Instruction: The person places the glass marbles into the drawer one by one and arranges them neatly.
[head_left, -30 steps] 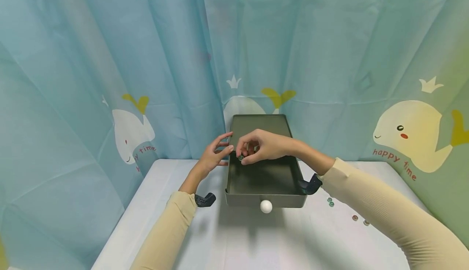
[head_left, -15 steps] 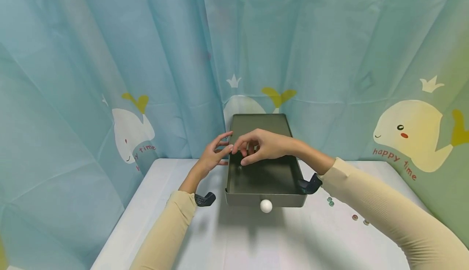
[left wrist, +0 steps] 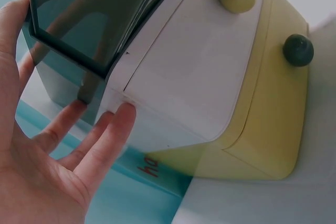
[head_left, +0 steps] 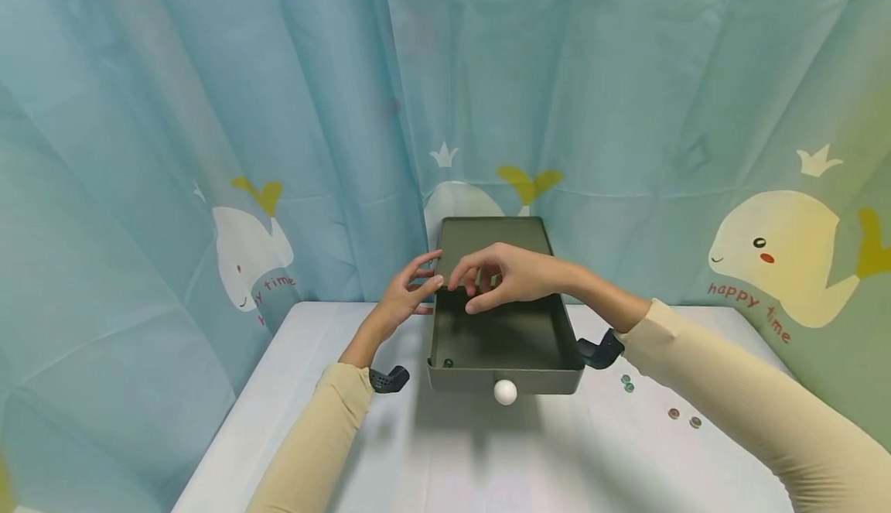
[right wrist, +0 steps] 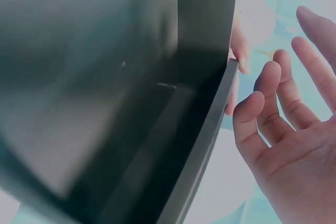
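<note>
My left hand (head_left: 404, 294) has its fingers spread against the left side of the drawer unit (left wrist: 173, 66), and it grips nothing. In the left wrist view its fingertips touch or nearly touch the unit's side. My right hand (head_left: 518, 275) hovers above the pulled-out dark green drawer (head_left: 504, 381), fingers loosely bent, with nothing between them. One small, dark, round piece (head_left: 448, 363) lies in the drawer's front left corner. In the right wrist view the right hand (right wrist: 294, 145) is apart from the drawer's rim (right wrist: 202, 153).
Two small green round pieces (head_left: 628, 383) lie on the white table (head_left: 612, 466), right of the drawer. Two reddish-brown ones (head_left: 674, 414) lie farther right. A white knob (head_left: 506, 392) sticks out of the drawer's front. Behind hangs a blue whale-print curtain (head_left: 612, 126).
My right hand has let go of the small round piece, which now lies in the drawer's front left corner. That hand has shifted slightly right. The left hand has stayed put.
</note>
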A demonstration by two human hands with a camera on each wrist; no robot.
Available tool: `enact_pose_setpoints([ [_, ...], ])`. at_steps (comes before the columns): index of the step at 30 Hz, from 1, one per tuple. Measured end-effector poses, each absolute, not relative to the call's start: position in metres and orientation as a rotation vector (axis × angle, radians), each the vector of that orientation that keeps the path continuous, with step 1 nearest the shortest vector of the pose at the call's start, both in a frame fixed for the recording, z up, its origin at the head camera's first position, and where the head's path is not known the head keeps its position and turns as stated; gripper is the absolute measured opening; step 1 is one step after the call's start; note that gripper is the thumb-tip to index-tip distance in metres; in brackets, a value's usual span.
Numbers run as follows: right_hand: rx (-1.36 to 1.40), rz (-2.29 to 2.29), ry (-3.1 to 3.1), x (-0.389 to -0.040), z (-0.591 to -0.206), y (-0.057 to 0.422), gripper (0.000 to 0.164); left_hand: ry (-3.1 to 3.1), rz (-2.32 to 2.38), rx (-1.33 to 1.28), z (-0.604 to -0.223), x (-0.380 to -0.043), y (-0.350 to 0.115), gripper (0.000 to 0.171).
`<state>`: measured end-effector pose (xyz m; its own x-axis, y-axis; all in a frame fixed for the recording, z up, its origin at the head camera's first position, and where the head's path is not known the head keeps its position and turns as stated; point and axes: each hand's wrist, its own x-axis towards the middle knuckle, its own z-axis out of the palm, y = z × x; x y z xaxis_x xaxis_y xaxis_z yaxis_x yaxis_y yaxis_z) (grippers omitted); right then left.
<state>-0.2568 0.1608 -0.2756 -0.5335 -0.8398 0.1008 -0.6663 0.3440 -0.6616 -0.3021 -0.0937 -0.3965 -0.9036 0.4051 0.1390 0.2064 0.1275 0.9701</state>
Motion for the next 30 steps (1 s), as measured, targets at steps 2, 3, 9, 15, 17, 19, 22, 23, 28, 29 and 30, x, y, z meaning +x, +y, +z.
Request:
enact_pose_setpoints([
  [2,-1.353,-0.968,2.364,-0.256,-0.274,0.165,0.029,2.236,1.884,0.608,-0.396,-0.302,-0.094,0.055],
  [3,-1.349,-0.965,2.371,-0.255,-0.273,0.167,0.029,2.237,1.886,0.608,-0.396,-0.302,-0.094,0.055],
  [9,-1.328,-0.935,2.405,-0.251,-0.269,0.177,0.030,2.236,1.884,0.603,-0.396,-0.302,-0.093,0.055],
  [15,-1.309,-0.934,2.418,-0.246,-0.266,0.186,0.031,2.234,1.884,0.613,-0.397,-0.302,-0.093,0.054],
  [17,-1.304,-0.937,2.424,-0.244,-0.265,0.190,0.032,2.235,1.886,0.620,-0.397,-0.302,-0.094,0.054],
  [19,-1.289,-0.940,2.434,-0.241,-0.264,0.195,0.032,2.236,1.887,0.627,-0.398,-0.302,-0.094,0.054],
  [22,-1.263,-0.935,2.455,-0.236,-0.264,0.205,0.032,2.231,1.888,0.637,-0.399,-0.302,-0.094,0.055],
  [23,-1.254,-0.935,2.462,-0.234,-0.263,0.208,0.032,2.228,1.889,0.640,-0.399,-0.302,-0.093,0.055],
  [28,-1.220,-0.938,2.492,-0.223,-0.260,0.225,0.032,2.228,1.894,0.630,-0.399,-0.303,-0.093,0.054],
  [29,-1.217,-0.941,2.497,-0.221,-0.259,0.228,0.032,2.230,1.893,0.631,-0.399,-0.303,-0.093,0.054],
  [30,-1.215,-0.944,2.501,-0.220,-0.259,0.231,0.032,2.234,1.892,0.630,-0.400,-0.304,-0.094,0.054],
])
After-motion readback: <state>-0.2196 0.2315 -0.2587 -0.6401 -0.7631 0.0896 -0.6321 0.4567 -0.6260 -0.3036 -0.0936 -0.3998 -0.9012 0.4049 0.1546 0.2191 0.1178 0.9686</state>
